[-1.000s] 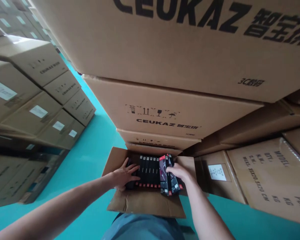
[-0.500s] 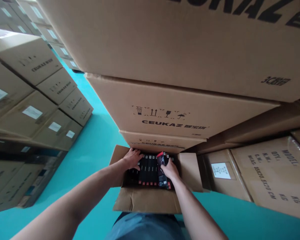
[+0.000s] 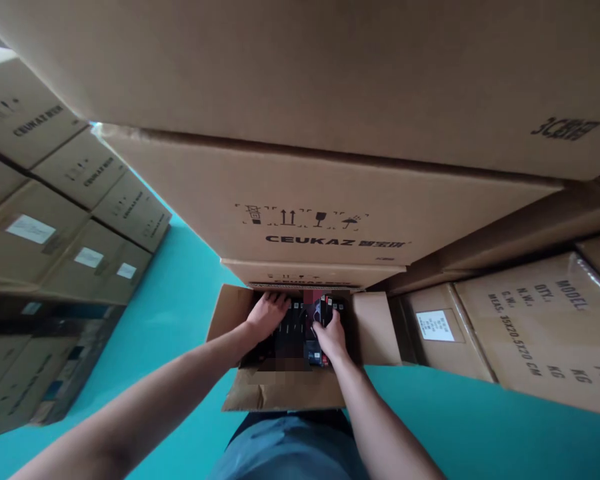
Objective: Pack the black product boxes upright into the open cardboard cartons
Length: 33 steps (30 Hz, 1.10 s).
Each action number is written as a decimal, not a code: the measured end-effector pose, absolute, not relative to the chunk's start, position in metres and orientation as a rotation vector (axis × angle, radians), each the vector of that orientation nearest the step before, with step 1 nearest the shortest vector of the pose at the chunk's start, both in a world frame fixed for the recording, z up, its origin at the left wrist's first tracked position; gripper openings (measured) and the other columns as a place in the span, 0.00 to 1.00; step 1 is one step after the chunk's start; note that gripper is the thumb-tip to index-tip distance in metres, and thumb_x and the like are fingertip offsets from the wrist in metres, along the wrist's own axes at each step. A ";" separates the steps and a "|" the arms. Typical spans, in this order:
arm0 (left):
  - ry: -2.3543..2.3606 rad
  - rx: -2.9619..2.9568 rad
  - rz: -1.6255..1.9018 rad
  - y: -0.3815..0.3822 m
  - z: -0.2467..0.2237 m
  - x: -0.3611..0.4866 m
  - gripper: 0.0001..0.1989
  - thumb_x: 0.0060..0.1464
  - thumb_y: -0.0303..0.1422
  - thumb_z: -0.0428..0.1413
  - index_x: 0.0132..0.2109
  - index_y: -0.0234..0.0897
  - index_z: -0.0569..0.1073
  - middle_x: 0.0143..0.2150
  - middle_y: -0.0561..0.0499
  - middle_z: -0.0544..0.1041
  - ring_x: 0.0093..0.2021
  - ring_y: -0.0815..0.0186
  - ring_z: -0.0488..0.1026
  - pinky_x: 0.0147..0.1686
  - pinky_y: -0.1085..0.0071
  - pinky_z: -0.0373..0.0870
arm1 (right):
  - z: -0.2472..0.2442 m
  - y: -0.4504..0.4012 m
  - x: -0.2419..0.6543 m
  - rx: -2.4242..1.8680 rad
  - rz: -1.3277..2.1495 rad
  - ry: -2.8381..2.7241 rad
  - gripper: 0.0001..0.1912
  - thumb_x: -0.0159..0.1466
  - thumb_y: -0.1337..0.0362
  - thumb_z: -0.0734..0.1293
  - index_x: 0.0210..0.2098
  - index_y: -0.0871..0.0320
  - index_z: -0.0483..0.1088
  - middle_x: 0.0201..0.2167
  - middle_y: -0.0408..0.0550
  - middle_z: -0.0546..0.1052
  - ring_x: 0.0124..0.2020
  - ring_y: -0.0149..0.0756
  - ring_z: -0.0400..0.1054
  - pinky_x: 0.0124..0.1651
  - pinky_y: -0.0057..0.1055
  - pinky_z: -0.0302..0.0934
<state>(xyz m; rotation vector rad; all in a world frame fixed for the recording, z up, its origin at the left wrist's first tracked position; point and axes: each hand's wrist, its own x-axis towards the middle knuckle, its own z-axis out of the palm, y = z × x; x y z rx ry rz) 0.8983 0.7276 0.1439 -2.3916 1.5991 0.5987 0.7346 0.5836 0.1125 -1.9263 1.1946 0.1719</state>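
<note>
An open cardboard carton (image 3: 377, 328) stands in front of me with its flaps folded out. Slim black boxes (image 3: 291, 325) with small white labels fill it in a row. My right hand (image 3: 333, 333) grips a slim black box with red parts (image 3: 314, 354) at the right side of the row, thumb on its printed face. At the carton's left side, my left hand (image 3: 269, 315) lies over the black boxes with its fingers stretched toward the back wall. Its fingertips are partly hidden, and a blocky patch blurs the carton's middle.
Large CEUKAZ cartons (image 3: 320, 187) are stacked right behind the open carton. More cartons (image 3: 70, 220) stand on a pallet at the left. To the right are cartons with printed text (image 3: 540, 327) and a white label (image 3: 434, 326). The floor (image 3: 180, 293) is turquoise.
My left hand has shifted toward the carton's back, its fingers closer together. The right hand still holds its slim box, moved slightly left in view. The camera view has shifted too.
</note>
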 end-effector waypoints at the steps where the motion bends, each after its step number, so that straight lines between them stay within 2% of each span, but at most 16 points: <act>1: 1.584 -2.416 0.548 0.733 0.149 0.892 0.40 0.48 0.34 0.69 0.66 0.34 0.64 0.67 0.30 0.64 0.65 0.42 0.62 0.63 0.51 0.58 | 0.112 0.586 0.735 -1.933 0.151 1.196 0.38 0.60 0.61 0.64 0.67 0.69 0.53 0.57 0.66 0.73 0.57 0.50 0.71 0.58 0.39 0.65; 2: 1.553 -2.437 0.511 0.739 0.154 0.888 0.41 0.48 0.35 0.69 0.67 0.34 0.63 0.67 0.30 0.63 0.65 0.41 0.61 0.62 0.49 0.58 | 0.111 0.589 0.734 -1.947 0.128 1.198 0.39 0.60 0.63 0.64 0.67 0.70 0.51 0.60 0.67 0.70 0.60 0.51 0.68 0.60 0.40 0.63; 5: 1.452 -2.449 0.486 0.758 0.165 0.886 0.47 0.39 0.34 0.73 0.65 0.31 0.65 0.60 0.27 0.70 0.58 0.38 0.67 0.57 0.46 0.61 | 0.107 0.591 0.727 -2.043 0.070 1.235 0.42 0.59 0.64 0.64 0.69 0.73 0.49 0.61 0.71 0.66 0.62 0.58 0.64 0.62 0.46 0.60; 7: 1.444 -2.424 0.504 0.763 0.168 0.891 0.38 0.43 0.29 0.70 0.62 0.31 0.68 0.55 0.30 0.74 0.55 0.41 0.70 0.57 0.48 0.62 | 0.102 0.588 0.720 -2.117 0.054 1.260 0.43 0.60 0.63 0.64 0.69 0.74 0.47 0.58 0.72 0.68 0.59 0.61 0.66 0.59 0.49 0.63; 9: 1.447 -2.414 0.525 0.760 0.167 0.901 0.21 0.55 0.25 0.59 0.56 0.31 0.73 0.51 0.33 0.76 0.54 0.47 0.71 0.56 0.52 0.63 | 0.099 0.582 0.715 -2.165 0.041 1.261 0.44 0.60 0.62 0.64 0.70 0.73 0.45 0.56 0.72 0.69 0.57 0.61 0.67 0.57 0.48 0.64; 10: 1.440 -2.417 0.539 0.757 0.166 0.906 0.16 0.58 0.23 0.55 0.53 0.31 0.75 0.49 0.34 0.77 0.53 0.49 0.72 0.55 0.54 0.64 | 0.099 0.578 0.713 -2.180 0.040 1.261 0.45 0.59 0.63 0.64 0.71 0.72 0.44 0.56 0.72 0.69 0.57 0.61 0.67 0.56 0.48 0.64; 11: 1.430 -2.423 0.558 0.754 0.166 0.912 0.14 0.59 0.22 0.52 0.50 0.33 0.76 0.48 0.36 0.78 0.52 0.50 0.73 0.54 0.55 0.65 | 0.100 0.575 0.711 -2.194 0.038 1.271 0.46 0.59 0.63 0.64 0.71 0.73 0.44 0.56 0.72 0.69 0.56 0.61 0.67 0.56 0.48 0.64; 13: 1.405 -2.438 0.608 0.748 0.165 0.922 0.12 0.57 0.22 0.55 0.46 0.36 0.78 0.47 0.39 0.79 0.52 0.52 0.74 0.54 0.56 0.67 | 0.108 0.573 0.710 -2.259 0.012 1.309 0.46 0.58 0.65 0.66 0.70 0.73 0.45 0.58 0.75 0.66 0.58 0.63 0.65 0.56 0.50 0.62; 16: 1.364 -2.461 0.694 0.743 0.166 0.929 0.09 0.54 0.24 0.60 0.43 0.36 0.79 0.47 0.42 0.80 0.51 0.53 0.74 0.53 0.54 0.70 | 0.129 0.588 0.721 -2.451 -0.055 1.177 0.44 0.57 0.66 0.68 0.70 0.64 0.50 0.64 0.71 0.61 0.64 0.64 0.57 0.60 0.54 0.57; 18: 1.334 -2.478 0.732 0.741 0.167 0.926 0.08 0.56 0.24 0.59 0.43 0.35 0.79 0.48 0.42 0.80 0.50 0.54 0.75 0.52 0.55 0.72 | 0.140 0.612 0.740 -2.473 0.001 0.945 0.43 0.57 0.65 0.69 0.70 0.59 0.51 0.64 0.64 0.63 0.64 0.59 0.58 0.61 0.51 0.57; 21: 1.273 -2.516 0.723 0.741 0.169 0.913 0.13 0.59 0.22 0.52 0.45 0.35 0.80 0.52 0.40 0.79 0.54 0.52 0.73 0.49 0.58 0.74 | 0.139 0.654 0.777 -2.183 0.339 0.841 0.51 0.57 0.63 0.71 0.72 0.63 0.43 0.58 0.63 0.71 0.58 0.52 0.67 0.58 0.42 0.62; 23: 1.218 -2.553 0.691 0.742 0.169 0.902 0.16 0.60 0.21 0.49 0.47 0.34 0.79 0.55 0.39 0.77 0.58 0.51 0.70 0.49 0.60 0.74 | 0.128 0.677 0.799 -1.998 0.531 0.918 0.54 0.55 0.63 0.72 0.72 0.67 0.40 0.56 0.64 0.72 0.57 0.51 0.69 0.57 0.39 0.64; 25: 1.159 -2.598 0.661 0.745 0.167 0.893 0.17 0.61 0.22 0.48 0.48 0.35 0.79 0.57 0.39 0.76 0.59 0.51 0.68 0.48 0.61 0.75 | 0.114 0.692 0.811 -1.945 0.584 0.989 0.52 0.56 0.64 0.73 0.71 0.68 0.43 0.57 0.65 0.71 0.58 0.52 0.69 0.59 0.39 0.64; 28: 1.102 -2.670 0.649 0.747 0.161 0.887 0.16 0.61 0.23 0.48 0.48 0.36 0.78 0.56 0.41 0.77 0.59 0.53 0.69 0.47 0.63 0.75 | 0.099 0.700 0.813 -1.967 0.534 1.029 0.43 0.59 0.63 0.71 0.68 0.68 0.50 0.58 0.65 0.71 0.60 0.51 0.67 0.59 0.39 0.63; 33: 1.016 -2.787 0.682 0.736 0.161 0.900 0.18 0.57 0.20 0.49 0.47 0.37 0.79 0.51 0.43 0.80 0.52 0.54 0.74 0.47 0.63 0.74 | 0.105 0.688 0.811 -2.054 0.505 0.981 0.28 0.62 0.62 0.67 0.59 0.64 0.61 0.51 0.62 0.76 0.53 0.51 0.73 0.54 0.40 0.67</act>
